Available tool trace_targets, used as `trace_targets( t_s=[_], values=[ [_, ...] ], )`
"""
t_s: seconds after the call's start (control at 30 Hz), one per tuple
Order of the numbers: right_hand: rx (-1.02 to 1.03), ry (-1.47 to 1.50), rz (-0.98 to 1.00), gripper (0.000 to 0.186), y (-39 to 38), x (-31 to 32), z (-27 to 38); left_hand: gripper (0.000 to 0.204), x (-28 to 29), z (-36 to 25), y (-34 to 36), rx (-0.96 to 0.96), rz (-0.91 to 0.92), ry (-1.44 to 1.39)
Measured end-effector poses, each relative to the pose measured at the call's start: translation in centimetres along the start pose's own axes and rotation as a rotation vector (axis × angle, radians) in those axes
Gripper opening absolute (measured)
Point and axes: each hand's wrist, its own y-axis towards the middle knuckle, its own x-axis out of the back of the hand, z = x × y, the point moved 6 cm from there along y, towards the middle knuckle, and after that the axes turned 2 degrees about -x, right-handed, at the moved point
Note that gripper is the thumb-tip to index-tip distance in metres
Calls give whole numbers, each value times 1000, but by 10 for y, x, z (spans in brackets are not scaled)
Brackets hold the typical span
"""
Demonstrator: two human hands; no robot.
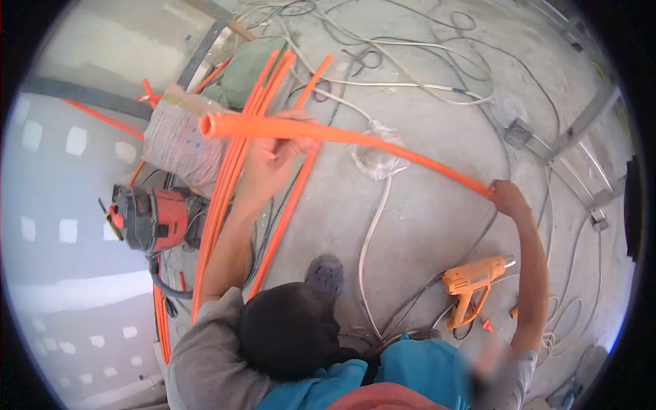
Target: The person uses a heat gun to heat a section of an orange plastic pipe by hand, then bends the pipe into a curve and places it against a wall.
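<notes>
A long orange plastic conduit pipe (383, 145) stretches across in front of me, its hollow end tilted up at the left. Close to that open end, my left hand (277, 150) is closed around the pipe from below. My right hand (509, 198) grips the pipe's other end at the right. Beneath my right forearm, an orange heat gun (471, 281) rests on the floor, nozzle toward the right. A small orange piece (487, 326) lies beside it.
More orange pipes (229, 181) pass under my left arm. A red and black vacuum cleaner (160, 219), a sack (181, 143) and a green bag (253, 72) stand left. White cables (379, 225) snake over the concrete floor. Metal framing (581, 130) rises at right.
</notes>
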Motion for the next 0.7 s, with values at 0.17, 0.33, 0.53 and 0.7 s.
trace_targets(
  t_s=[0.17, 0.33, 0.53, 0.7],
  values=[
    [53, -40, 100, 23, 24, -24, 30, 32, 21, 9, 11, -48, -53, 308],
    [-67, 22, 98, 27, 1, 3, 28, 28, 7, -26, 37, -79, -105, 292],
    [-15, 78, 126, 28, -12, 46, 46, 28, 15, -91, 79, 46, -67, 184],
    [-7, 142, 74, 26, -50, 103, 71, 24, 37, -175, 114, 62, -6, 319]
  ],
)
